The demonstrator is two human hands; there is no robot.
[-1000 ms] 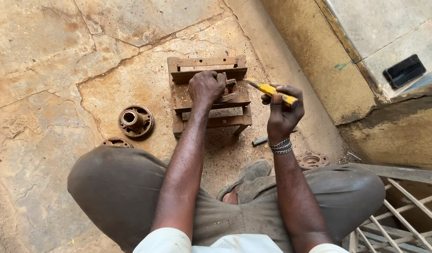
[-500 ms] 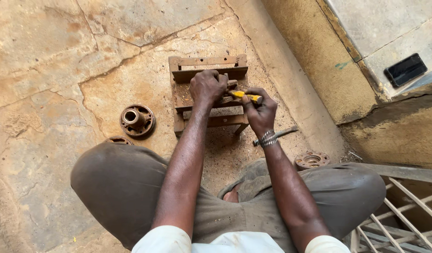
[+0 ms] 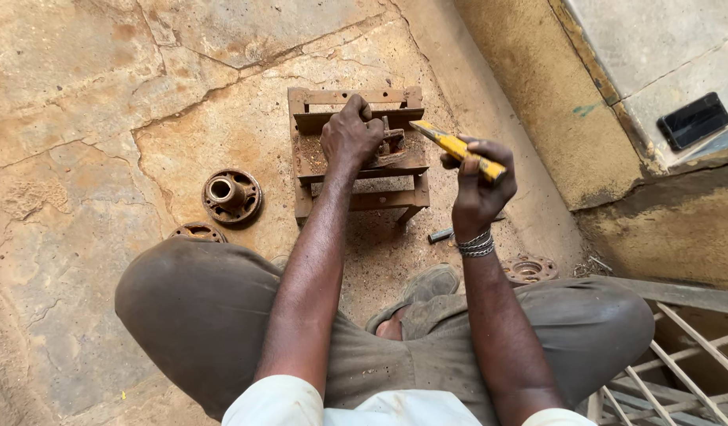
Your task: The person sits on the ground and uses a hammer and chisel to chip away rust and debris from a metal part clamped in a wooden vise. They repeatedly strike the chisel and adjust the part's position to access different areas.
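Two knees in grey-brown trousers frame the bottom of the view, the person seated on a cracked stone floor (image 3: 80,118), with one worn shoe (image 3: 427,285) showing between the legs. Two bare forearms reach forward from white sleeves. One metal grating (image 3: 679,355) lies at the lower right, beside the right knee. One band of metal bangles (image 3: 476,243) circles the right wrist. The right hand (image 3: 478,185) is raised, fingers wrapped tight around one yellow-handled tool (image 3: 457,147), its tip pointing up and left toward the stand; whether it is a chisel or a file cannot be told. The left hand (image 3: 350,136) rests farther out on one rusty metal stand (image 3: 356,150), a low frame of angle bars, fingers curled down over one small rusted part (image 3: 392,146) lying on its middle shelf. Three rusty round flanged hubs lie on the floor: one hub (image 3: 231,195) well left of the stand, a second hub (image 3: 197,233) partly hidden by the left knee, and a third hub (image 3: 528,269) just beside the right knee. One short dark bolt-like piece (image 3: 440,235) lies near the stand's right leg. One dark flat phone-like slab (image 3: 693,120) sits on the raised ledge at the far right.
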